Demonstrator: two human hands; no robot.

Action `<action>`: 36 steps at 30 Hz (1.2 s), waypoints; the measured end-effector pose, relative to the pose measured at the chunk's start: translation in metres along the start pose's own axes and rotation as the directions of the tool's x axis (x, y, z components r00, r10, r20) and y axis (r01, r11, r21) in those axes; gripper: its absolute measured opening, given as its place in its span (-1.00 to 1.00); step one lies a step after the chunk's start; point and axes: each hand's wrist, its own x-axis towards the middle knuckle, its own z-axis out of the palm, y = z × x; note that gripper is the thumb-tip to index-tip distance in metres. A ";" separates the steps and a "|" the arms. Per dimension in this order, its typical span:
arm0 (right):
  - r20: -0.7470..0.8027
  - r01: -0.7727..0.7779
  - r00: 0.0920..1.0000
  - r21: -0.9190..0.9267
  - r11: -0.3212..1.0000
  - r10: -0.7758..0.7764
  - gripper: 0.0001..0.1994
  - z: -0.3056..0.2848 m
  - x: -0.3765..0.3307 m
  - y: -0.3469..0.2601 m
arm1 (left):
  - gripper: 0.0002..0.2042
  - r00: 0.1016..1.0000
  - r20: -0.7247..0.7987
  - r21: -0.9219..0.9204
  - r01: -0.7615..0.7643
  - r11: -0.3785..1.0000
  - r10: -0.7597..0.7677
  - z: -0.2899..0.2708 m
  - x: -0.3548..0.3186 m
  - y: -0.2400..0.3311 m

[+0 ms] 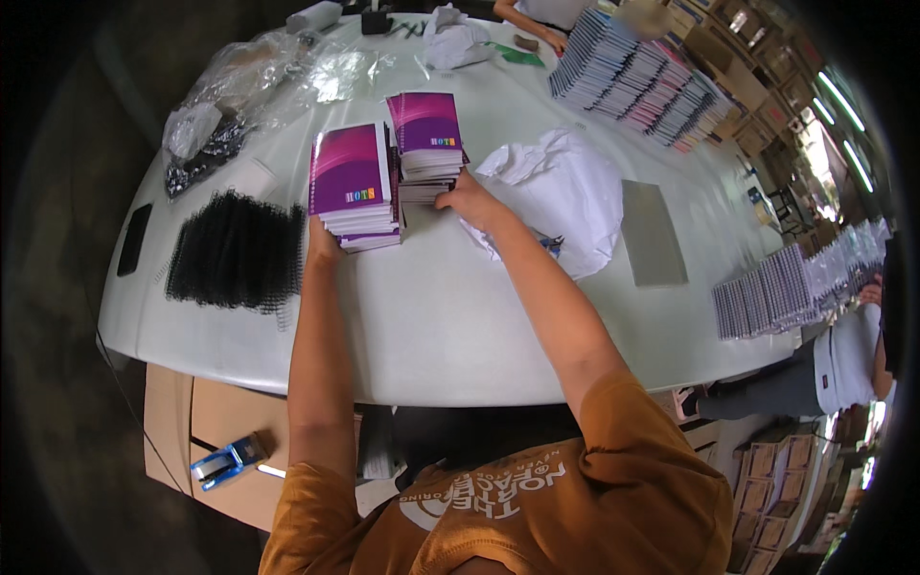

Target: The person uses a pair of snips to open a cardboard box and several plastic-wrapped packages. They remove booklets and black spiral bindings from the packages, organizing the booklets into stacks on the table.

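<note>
Two stacks of purple-covered booklets stand side by side on the white table. My left hand (324,243) is at the near lower corner of the left booklet stack (349,172), holding it, its fingers mostly hidden by the booklets. At the lower right corner of the right booklet stack (426,126), my right hand (470,200) grips the edge, the thumb toward me. Left of the stacks lies a pile of black spiral binding coils (235,251). Crumpled white wrapping sheet (565,196) spreads just right of my right hand, with a small blue-handled tool (551,245) at its near edge.
A phone (134,240) lies at the table's left edge, clear plastic wrap (259,81) behind the coils. Rightward are a grey translucent sheet (655,233) and bound book stacks (632,81). A blue tape dispenser (225,462) sits on cardboard below. Other people stand at the far and right sides.
</note>
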 end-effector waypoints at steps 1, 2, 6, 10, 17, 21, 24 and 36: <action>0.021 -0.029 0.999 -0.009 1.000 0.029 -0.44 0.001 0.001 -0.003 | -0.55 1.000 0.025 -0.043 0.001 0.999 0.000 -0.001 0.002 0.001; 0.041 -0.058 0.997 -0.019 0.998 0.059 -0.43 0.000 0.002 -0.006 | -0.55 1.000 0.025 -0.038 0.017 0.999 -0.016 -0.003 0.004 0.001; 0.038 -0.081 0.996 -0.031 0.996 0.082 -0.44 0.000 0.002 -0.008 | -0.54 0.999 0.044 -0.043 0.010 0.999 -0.008 -0.011 0.014 -0.004; 0.001 -0.069 0.998 0.010 0.998 0.069 -0.48 0.005 -0.008 -0.015 | -0.54 0.998 0.056 -0.015 0.030 0.999 -0.029 -0.012 0.011 -0.006; -0.001 -0.154 0.988 -0.003 0.988 0.154 -0.52 -0.006 -0.028 -0.022 | -0.55 0.988 0.154 0.082 -0.012 0.997 -0.001 0.009 -0.006 -0.008; -0.035 -0.102 0.994 0.068 0.992 0.105 -0.48 -0.020 -0.048 -0.020 | -0.54 0.980 0.196 0.087 -0.002 0.996 -0.015 0.025 -0.013 -0.017; -0.021 -0.132 0.991 -0.003 0.991 0.131 -0.44 -0.029 -0.060 -0.022 | -0.53 0.981 0.188 0.108 0.033 0.994 -0.053 0.039 -0.024 -0.023; -0.081 -0.067 0.994 0.027 0.997 0.069 -0.44 -0.095 -0.113 -0.011 | -0.51 0.952 0.277 0.084 0.114 0.990 -0.134 0.099 -0.056 -0.071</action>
